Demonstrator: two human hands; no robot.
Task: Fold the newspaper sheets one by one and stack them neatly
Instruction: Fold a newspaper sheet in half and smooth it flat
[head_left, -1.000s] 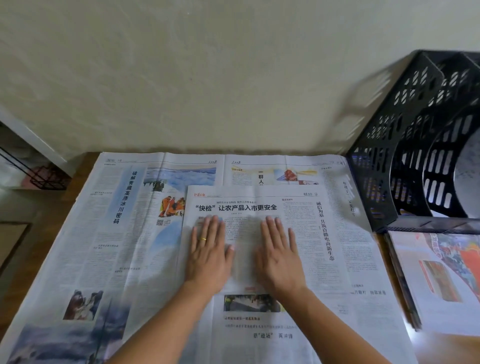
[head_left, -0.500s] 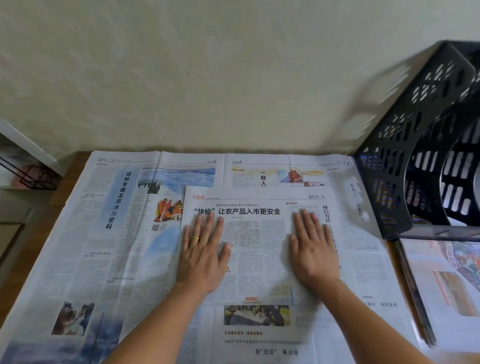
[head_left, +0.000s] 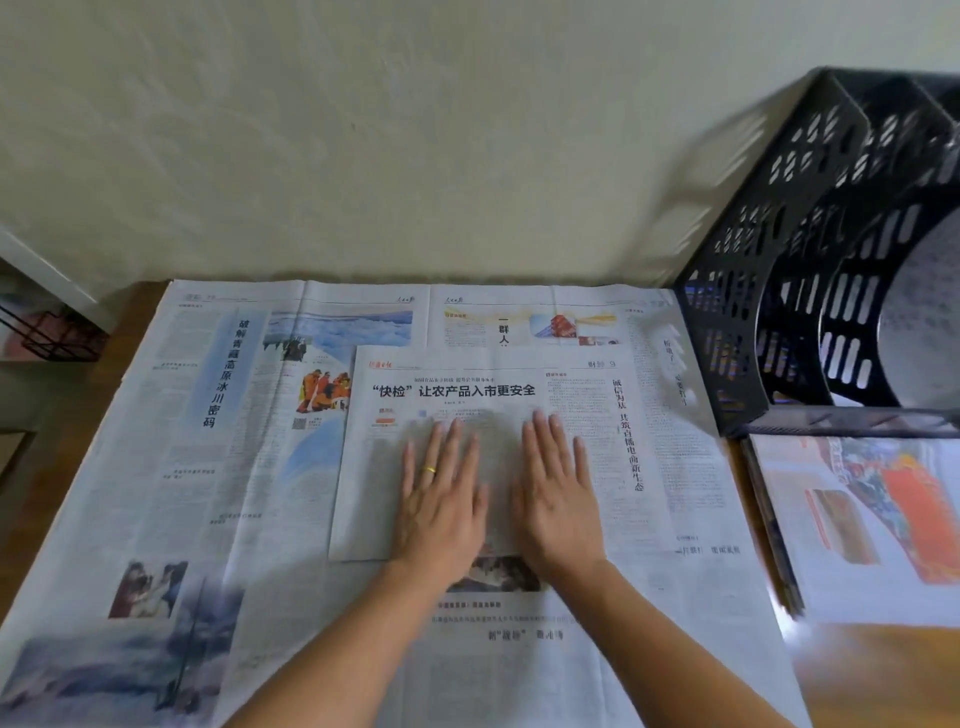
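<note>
head view | folded newspaper sheet (head_left: 498, 452) flat on open newspaper spread (head_left: 208, 467) covering tabletop (head_left: 883, 670) | left hand (head_left: 441, 499) and right hand (head_left: 556, 493) pressing it, grip apart, fingers straight | swept back inward to centre from half a second ago | likely smoothing creases; fold probably near done
</note>
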